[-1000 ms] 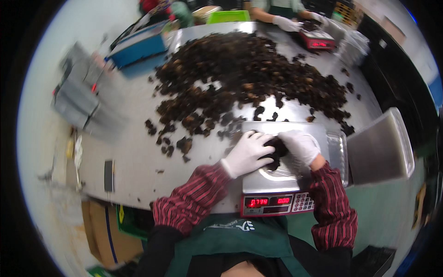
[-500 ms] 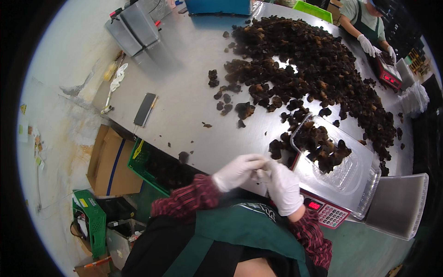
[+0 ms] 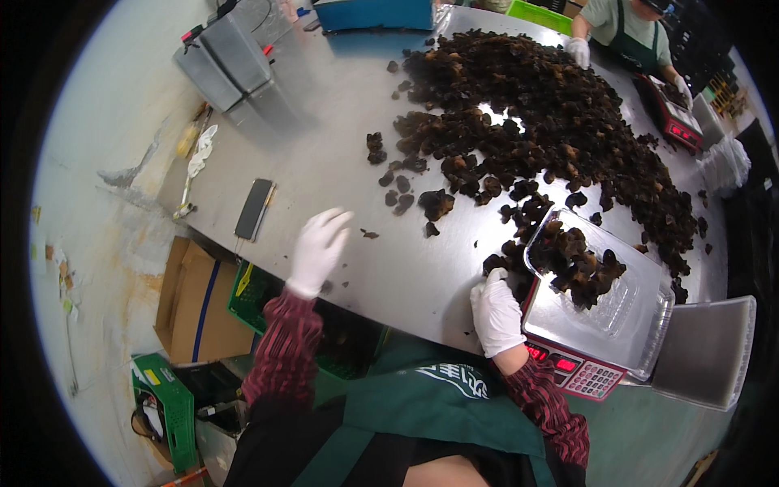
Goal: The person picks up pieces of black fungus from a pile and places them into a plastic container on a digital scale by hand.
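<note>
My left hand (image 3: 318, 253), in a white glove, is raised over the near left of the steel table, its fingers stretched out and nothing in them. My white-gloved right hand (image 3: 497, 318) is closed at the left side of a red scale (image 3: 596, 381), its fingertips beside some dark wood ear mushrooms (image 3: 513, 258); what its fingers hold, if anything, is hidden. On the scale sits a clear plastic tray (image 3: 637, 312) with a clump of wood ear mushrooms (image 3: 578, 264) in its far left part. A large heap of wood ear mushrooms (image 3: 535, 105) covers the table's far right.
A phone (image 3: 255, 209) lies on the left of the table (image 3: 324, 162). Stacked clear trays (image 3: 704, 353) stand right of the scale. Green crates (image 3: 166, 406) and a cardboard box (image 3: 191, 304) are below left. A co-worker (image 3: 625, 32) stands at the far right by another scale (image 3: 677, 122).
My hands, together before, have come apart: the left swung left and opened, the right moved slightly toward the mushrooms by the scale. The co-worker's hand moved left to the heap.
</note>
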### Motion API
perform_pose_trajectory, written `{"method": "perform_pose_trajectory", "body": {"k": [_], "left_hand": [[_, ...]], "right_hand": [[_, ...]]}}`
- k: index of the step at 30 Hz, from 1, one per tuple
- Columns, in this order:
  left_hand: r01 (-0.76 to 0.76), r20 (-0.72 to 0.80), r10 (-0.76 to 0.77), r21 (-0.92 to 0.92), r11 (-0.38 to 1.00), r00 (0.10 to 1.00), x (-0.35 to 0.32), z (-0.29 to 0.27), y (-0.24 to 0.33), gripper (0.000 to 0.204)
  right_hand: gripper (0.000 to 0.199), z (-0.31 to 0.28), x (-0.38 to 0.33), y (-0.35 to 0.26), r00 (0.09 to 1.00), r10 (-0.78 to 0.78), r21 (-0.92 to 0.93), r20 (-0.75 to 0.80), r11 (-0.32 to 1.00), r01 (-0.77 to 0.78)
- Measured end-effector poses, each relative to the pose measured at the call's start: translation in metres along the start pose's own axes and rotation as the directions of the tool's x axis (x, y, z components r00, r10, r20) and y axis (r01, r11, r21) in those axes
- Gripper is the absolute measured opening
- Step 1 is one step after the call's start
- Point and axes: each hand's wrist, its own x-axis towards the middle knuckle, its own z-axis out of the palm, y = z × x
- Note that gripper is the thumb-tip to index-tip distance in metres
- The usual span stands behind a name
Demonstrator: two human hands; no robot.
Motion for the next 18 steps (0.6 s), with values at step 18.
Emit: {"method": "perform_pose_trajectory", "body": {"k": [18], "left_hand": [[-0.587, 0.693, 0.534, -0.196, 0.786, 0.484, 0.114, 0.153, 0.093, 0.039]], "right_hand": [[0.012, -0.156, -0.044, 0.106, 0.805, 0.401, 0.545, -0.437, 0.830, -0.118]]}}
